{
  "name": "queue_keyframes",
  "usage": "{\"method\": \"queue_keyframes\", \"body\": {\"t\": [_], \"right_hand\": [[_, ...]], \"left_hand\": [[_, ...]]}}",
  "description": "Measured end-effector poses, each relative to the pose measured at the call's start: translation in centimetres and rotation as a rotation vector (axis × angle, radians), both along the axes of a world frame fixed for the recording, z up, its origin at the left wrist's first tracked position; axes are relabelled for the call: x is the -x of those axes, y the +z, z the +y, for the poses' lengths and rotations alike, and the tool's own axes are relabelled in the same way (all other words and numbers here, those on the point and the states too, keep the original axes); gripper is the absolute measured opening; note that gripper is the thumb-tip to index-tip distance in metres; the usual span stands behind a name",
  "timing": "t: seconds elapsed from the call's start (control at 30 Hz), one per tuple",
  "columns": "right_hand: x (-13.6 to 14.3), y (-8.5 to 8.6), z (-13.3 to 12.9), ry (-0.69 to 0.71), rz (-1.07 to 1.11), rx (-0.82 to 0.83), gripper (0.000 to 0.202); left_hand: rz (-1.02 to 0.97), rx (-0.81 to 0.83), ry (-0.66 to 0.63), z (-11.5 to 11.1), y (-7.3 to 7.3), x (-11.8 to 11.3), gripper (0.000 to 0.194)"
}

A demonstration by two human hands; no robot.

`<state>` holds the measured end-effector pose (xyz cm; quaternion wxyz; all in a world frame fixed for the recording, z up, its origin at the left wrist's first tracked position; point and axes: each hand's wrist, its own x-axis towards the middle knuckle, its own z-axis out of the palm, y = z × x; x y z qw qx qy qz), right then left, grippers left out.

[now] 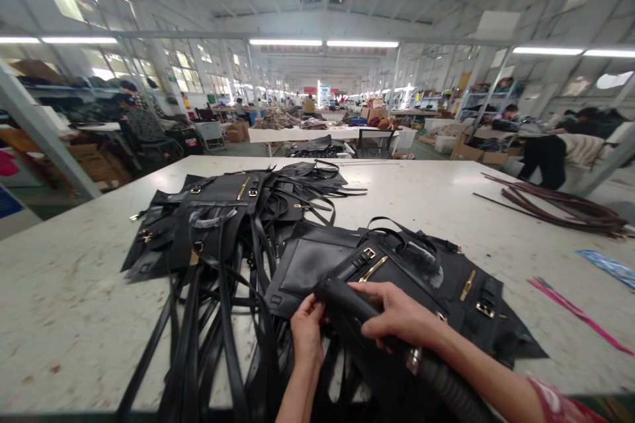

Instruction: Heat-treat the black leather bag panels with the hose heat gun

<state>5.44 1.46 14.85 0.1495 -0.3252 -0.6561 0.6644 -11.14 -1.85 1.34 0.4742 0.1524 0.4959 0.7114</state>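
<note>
My right hand [397, 310] is wrapped round a black nozzle-like tool [347, 297], which runs into a ribbed black hose [446, 380] behind a metal clamp. The tool's front end points left, towards my left hand [307, 330]. Thumb and fingers of that hand pinch the edge of a black leather bag piece [350, 330] just under the tool's tip; the tool partly hides the piece. Directly beyond both hands lie black leather bag panels [310, 264] with gold zips and buckles. Long black straps [218, 343] trail towards me on the left.
A second pile of black bag panels [213, 211] covers the table's left middle. Brown straps [565, 204], a pink strip [578, 314] and a blue patterned piece [608, 267] lie at right on the pale table [64, 317]. Several people work at other tables beyond.
</note>
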Motion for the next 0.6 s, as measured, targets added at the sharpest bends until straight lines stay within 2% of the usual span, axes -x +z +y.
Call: {"method": "queue_keyframes", "body": {"t": [0.1, 0.2, 0.37, 0.47, 0.6], "right_hand": [[0.8, -0.3, 0.2, -0.089, 0.041, -0.033, 0.069], [-0.1, -0.1, -0.1, -0.189, 0.069, -0.059, 0.071], [-2.0, -0.2, -1.3, -0.112, 0.007, 0.006, 0.072], [-1.2, -0.8, -2.3, -0.093, -0.005, -0.009, 0.072], [0.6, -1.0, -3.2, -0.160, 0.044, -0.153, 0.068]], "left_hand": [[-0.010, -0.004, 0.005, 0.1, -0.3, -0.1, 0.040], [-0.009, -0.020, -0.007, 0.3, -0.3, -0.1, 0.041], [0.024, -0.010, -0.019, 0.0, -0.5, -0.2, 0.036], [0.051, 0.011, -0.006, -0.5, -0.3, -0.6, 0.032], [0.102, 0.053, -0.032, -1.9, 0.4, -1.4, 0.033]]}}
